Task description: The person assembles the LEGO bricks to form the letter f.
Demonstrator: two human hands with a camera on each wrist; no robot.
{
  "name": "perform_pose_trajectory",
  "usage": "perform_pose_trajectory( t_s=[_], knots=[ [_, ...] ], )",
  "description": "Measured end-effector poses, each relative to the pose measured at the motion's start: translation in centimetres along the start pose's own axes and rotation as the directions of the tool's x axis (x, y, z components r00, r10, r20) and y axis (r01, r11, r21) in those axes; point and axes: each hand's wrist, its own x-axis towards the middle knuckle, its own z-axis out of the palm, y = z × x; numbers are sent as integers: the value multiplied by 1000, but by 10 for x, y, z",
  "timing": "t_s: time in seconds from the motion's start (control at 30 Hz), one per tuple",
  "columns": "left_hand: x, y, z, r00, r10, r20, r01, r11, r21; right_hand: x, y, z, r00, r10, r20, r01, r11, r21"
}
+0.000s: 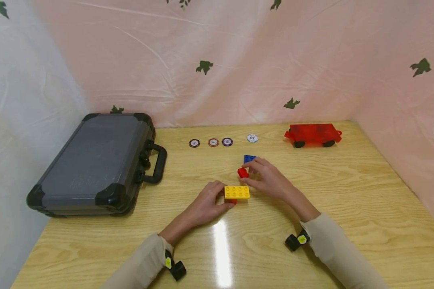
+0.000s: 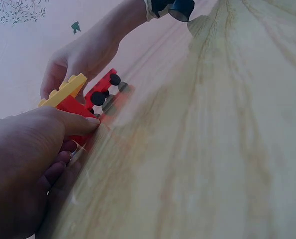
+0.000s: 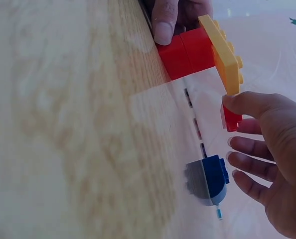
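Note:
My left hand [image 1: 204, 204] grips a stack of red blocks [image 3: 188, 52] topped by a wide yellow block [image 1: 236, 192] with studs on its upper face. The yellow block overhangs the red ones to the right. My right hand [image 1: 269, 178] pinches a small red block [image 1: 242, 173] between thumb and fingers, just beyond the yellow block in the head view. In the right wrist view this small block [image 3: 231, 118] appears beside the yellow block's end; whether they touch I cannot tell. Past the right fingertips stands a blue block [image 1: 249, 159], partly hidden by that hand.
A grey case [image 1: 90, 160] with a black handle [image 1: 160, 164] takes up the left side. Several poker chips, among them a white one [image 1: 252, 138], lie in a row at the back. A red toy wagon [image 1: 312, 133] with black wheels stands at the back right, before the curtain.

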Motion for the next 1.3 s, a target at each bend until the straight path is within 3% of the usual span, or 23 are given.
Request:
perform_pose_trajectory(
  t_s=[0.6, 0.9, 1.3],
  knots=[
    [0, -2, 1, 1000, 8, -1, -8, 1000, -5, -8, -18, -6, 996, -84, -27, 86, 994, 71],
    [0, -3, 2, 999, 31, -25, -31, 999, 9, -12, -24, -5, 973, -211, -88, 217, 974, 67],
    [0, -2, 1, 999, 32, -19, -32, 999, -2, -20, -32, -4, 959, -263, -103, 267, 963, 31]
  ],
)
